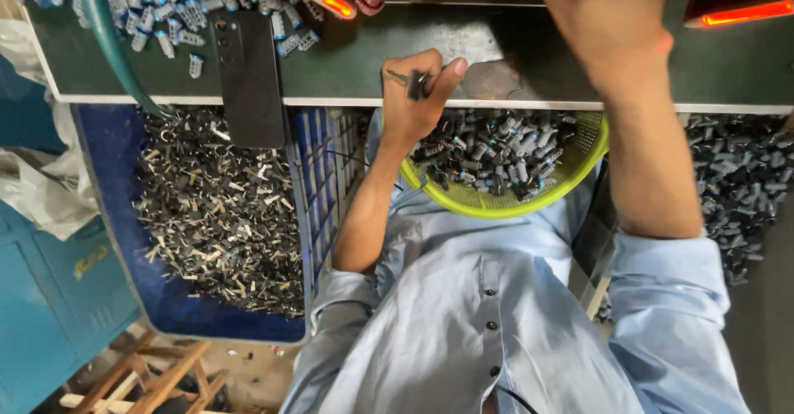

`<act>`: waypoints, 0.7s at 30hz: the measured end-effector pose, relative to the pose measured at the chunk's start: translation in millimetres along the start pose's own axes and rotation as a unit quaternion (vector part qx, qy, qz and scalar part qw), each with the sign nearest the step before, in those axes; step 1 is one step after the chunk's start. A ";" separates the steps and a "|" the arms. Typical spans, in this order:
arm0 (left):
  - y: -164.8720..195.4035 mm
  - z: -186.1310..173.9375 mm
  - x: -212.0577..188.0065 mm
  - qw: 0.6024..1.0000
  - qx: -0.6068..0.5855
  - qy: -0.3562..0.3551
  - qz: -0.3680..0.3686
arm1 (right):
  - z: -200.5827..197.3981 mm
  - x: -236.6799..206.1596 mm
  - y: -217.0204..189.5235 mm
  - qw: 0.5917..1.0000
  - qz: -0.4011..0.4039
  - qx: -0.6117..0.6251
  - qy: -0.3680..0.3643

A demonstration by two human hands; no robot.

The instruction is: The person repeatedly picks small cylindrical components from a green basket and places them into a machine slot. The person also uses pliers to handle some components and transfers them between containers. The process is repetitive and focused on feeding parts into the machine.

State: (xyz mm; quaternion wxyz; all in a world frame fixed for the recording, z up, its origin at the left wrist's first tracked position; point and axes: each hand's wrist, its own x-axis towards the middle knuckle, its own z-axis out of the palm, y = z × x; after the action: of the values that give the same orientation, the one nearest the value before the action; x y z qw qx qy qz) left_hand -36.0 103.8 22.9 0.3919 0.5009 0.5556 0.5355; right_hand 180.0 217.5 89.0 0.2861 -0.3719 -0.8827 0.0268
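The person's left hand (418, 100) is closed in a pinch around a small dark metal part (416, 84), thumb on one side and curled fingers on the other, and it rests at the near edge of the dark green workbench (364, 62). The part sits just above that edge, held between the fingertips, clear of the bench top. The right hand (604, 21) is raised toward the back of the bench and looks loosely fisted — whether it grips anything cannot be told, since its fingers run out of view at the top. Under the bench edge, in the person's lap, a yellow-green mesh basket (589, 145) holds a heap of small grey and black parts. To the left, a blue crate (112, 182) is filled with dark metal clips, and a black phone (248, 79) lies on the bench, its lower end overhanging that crate. More grey plastic pieces (157, 9) are piled at the bench's far left corner — beside a green hose (103, 33). The person wears a light blue shirt (496, 298) with the sleeves rolled up.
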 end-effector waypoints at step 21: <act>57.9 35.5 -65.9 0.991 -0.027 0.006 0.128 | 17.9 -120.1 -129.5 0.910 0.248 0.333 0.011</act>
State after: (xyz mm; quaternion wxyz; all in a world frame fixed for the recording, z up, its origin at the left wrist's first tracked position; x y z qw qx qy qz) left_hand 19.0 42.3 69.2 0.3304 0.5542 0.4745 0.5988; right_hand 154.8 46.2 49.4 0.3873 -0.4620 -0.6987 0.3852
